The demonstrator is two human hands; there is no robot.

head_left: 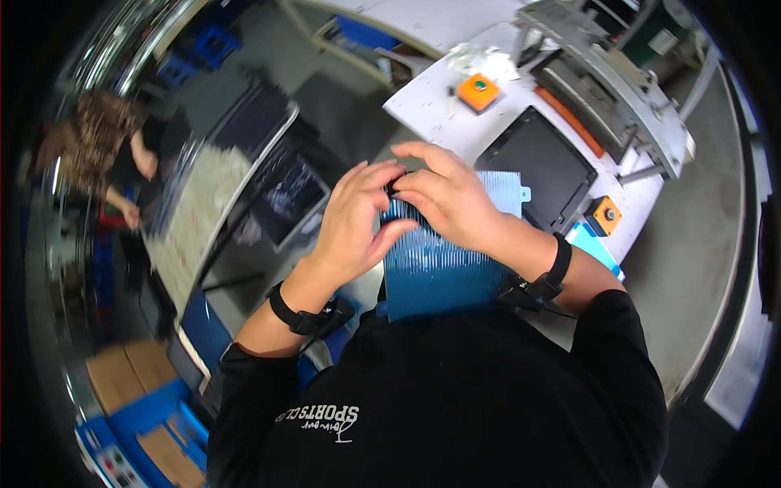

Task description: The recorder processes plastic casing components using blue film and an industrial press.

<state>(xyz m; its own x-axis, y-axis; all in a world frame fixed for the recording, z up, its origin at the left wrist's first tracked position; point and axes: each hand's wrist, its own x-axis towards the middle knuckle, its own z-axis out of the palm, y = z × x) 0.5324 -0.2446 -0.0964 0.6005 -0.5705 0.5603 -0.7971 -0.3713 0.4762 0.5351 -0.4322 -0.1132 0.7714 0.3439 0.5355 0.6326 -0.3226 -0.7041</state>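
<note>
A ribbed blue panel (443, 281) with a small tab at its far right corner lies in front of my torso, under both hands. Over its far left part my hands meet around a small dark piece (391, 188), mostly hidden by the fingers. My right hand (451, 198) pinches at this piece with thumb and fingers, its wrist above the panel. On the left side, my left hand (351, 213) curls its fingers against the same spot, its thumb reaching over the panel. What exactly the fingers hold cannot be made out. Black straps circle both wrists.
A white table (431, 93) at the far right bears a black flat tray (541, 163), two orange button boxes (477, 93) and a metal press frame (610, 89). Left, another person (106, 146) works at a covered table (203, 199). Cardboard boxes (130, 374) stand lower left.
</note>
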